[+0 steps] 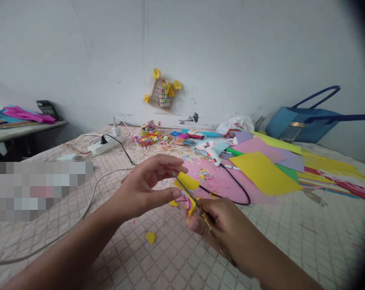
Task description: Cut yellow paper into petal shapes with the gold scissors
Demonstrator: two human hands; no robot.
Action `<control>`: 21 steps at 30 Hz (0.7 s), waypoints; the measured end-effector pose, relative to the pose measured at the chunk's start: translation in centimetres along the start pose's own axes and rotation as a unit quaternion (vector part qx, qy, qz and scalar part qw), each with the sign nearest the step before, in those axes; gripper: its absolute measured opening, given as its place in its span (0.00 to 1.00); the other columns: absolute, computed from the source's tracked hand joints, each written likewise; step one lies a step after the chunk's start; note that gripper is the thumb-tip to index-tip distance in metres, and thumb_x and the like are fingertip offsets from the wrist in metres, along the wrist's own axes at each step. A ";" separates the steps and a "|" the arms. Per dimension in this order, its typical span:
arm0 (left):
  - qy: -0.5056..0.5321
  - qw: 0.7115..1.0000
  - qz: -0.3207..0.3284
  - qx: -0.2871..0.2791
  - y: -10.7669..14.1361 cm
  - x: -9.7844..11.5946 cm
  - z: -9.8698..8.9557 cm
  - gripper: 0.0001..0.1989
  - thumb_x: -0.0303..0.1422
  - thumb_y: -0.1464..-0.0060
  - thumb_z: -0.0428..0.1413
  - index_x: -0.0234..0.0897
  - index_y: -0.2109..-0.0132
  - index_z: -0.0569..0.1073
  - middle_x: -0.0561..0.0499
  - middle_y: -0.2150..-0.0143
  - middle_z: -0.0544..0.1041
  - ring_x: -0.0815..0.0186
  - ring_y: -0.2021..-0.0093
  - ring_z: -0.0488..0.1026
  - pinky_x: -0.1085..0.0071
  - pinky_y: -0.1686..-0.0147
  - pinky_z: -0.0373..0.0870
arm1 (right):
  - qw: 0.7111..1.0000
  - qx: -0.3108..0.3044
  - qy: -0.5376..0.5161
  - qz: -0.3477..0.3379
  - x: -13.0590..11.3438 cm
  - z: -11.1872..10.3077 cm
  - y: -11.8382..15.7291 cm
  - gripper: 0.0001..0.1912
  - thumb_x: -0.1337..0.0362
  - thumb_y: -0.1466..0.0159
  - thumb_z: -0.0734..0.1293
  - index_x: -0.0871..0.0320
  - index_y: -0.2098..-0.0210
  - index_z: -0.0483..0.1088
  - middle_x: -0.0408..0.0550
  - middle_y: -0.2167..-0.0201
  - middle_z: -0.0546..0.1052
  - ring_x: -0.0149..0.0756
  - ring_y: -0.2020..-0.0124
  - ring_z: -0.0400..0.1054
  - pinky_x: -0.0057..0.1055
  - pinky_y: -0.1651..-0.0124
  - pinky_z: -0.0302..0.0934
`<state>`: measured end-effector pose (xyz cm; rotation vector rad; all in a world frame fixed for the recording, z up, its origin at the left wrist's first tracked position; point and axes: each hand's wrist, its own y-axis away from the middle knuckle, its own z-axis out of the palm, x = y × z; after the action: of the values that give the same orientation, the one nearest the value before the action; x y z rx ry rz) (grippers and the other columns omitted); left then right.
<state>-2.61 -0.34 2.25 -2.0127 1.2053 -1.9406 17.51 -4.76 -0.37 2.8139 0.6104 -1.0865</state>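
My right hand [217, 223] is wrapped round the handles of a pair of scissors [186, 188], whose blades point up and to the left. Small yellow and pink paper pieces [189, 204] lie at the blades, beside my right fingers. My left hand [150, 183] is just left of the blades, fingers curved and thumb apart, with nothing visible between them. Behind the scissors is a yellow paper [186, 181]. A small yellow piece [150, 237] lies on the quilted cloth [170, 262] nearer to me.
A white glue gun [211, 153] with a black cable lies beyond my hands on pink paper. Coloured sheets [265, 172] spread to the right, near a blue bag [303, 123]. At the left are a power strip [106, 146] and a white cable [91, 201].
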 end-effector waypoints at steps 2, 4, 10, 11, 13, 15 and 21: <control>-0.002 1.000 0.008 0.010 0.0 0.2 0.0 0.19 0.27 0.54 0.59 0.39 0.54 0.66 0.48 0.56 0.71 0.65 0.57 0.68 0.68 0.58 0.69 | 1.000 0.007 0.002 -0.002 -0.1 0.0 0.0 0.24 0.43 0.41 0.58 0.59 0.77 0.63 0.42 0.81 0.66 0.27 0.80 0.53 0.25 0.77 0.49; -0.035 0.999 0.001 0.024 0.0 0.4 -0.1 0.11 0.30 0.51 0.58 0.38 0.60 0.67 0.50 0.62 0.70 0.67 0.61 0.68 0.70 0.62 0.68 | 1.000 0.013 0.006 -0.005 -0.1 0.0 -0.1 0.24 0.43 0.42 0.59 0.59 0.77 0.63 0.42 0.81 0.66 0.27 0.80 0.54 0.25 0.77 0.48; -0.167 0.985 -0.030 0.018 0.2 0.7 0.0 0.07 0.33 0.46 0.52 0.35 0.69 0.68 0.51 0.72 0.69 0.70 0.71 0.65 0.72 0.70 0.64 | 1.000 0.017 0.009 -0.006 -0.1 0.0 0.0 0.23 0.44 0.41 0.59 0.59 0.76 0.64 0.42 0.80 0.67 0.27 0.80 0.54 0.25 0.77 0.49; -0.171 0.984 -0.032 0.021 0.2 0.7 0.2 0.07 0.33 0.46 0.52 0.34 0.69 0.68 0.51 0.73 0.69 0.70 0.71 0.65 0.72 0.71 0.63 | 1.000 0.017 0.010 -0.006 0.0 0.0 0.0 0.23 0.45 0.41 0.60 0.59 0.76 0.64 0.42 0.80 0.67 0.27 0.80 0.55 0.25 0.77 0.49; -0.170 0.984 -0.037 0.027 0.3 0.6 0.5 0.07 0.33 0.46 0.52 0.35 0.70 0.68 0.52 0.74 0.69 0.70 0.72 0.65 0.72 0.71 0.63 | 1.000 0.019 0.011 -0.005 0.0 0.0 0.0 0.22 0.45 0.41 0.60 0.59 0.77 0.64 0.42 0.80 0.68 0.27 0.80 0.55 0.25 0.76 0.50; -0.161 0.985 -0.042 0.034 0.4 0.4 0.8 0.07 0.32 0.47 0.53 0.35 0.71 0.68 0.52 0.74 0.70 0.70 0.72 0.66 0.73 0.72 0.63 | 1.000 0.023 0.012 -0.002 0.1 0.0 0.0 0.22 0.45 0.41 0.60 0.59 0.77 0.63 0.42 0.79 0.68 0.27 0.80 0.56 0.25 0.76 0.50; -0.145 0.987 -0.049 0.047 0.5 0.2 1.3 0.08 0.32 0.48 0.53 0.34 0.73 0.68 0.53 0.77 0.69 0.72 0.75 0.65 0.75 0.74 0.62 | 1.000 0.006 -0.001 -0.002 0.1 0.0 -0.1 0.21 0.47 0.39 0.59 0.58 0.75 0.64 0.41 0.79 0.69 0.28 0.79 0.58 0.25 0.76 0.51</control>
<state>-1.70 -1.41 1.86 -2.2432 0.9467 -1.6322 17.57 -4.60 -0.42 2.8234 0.6100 -1.0975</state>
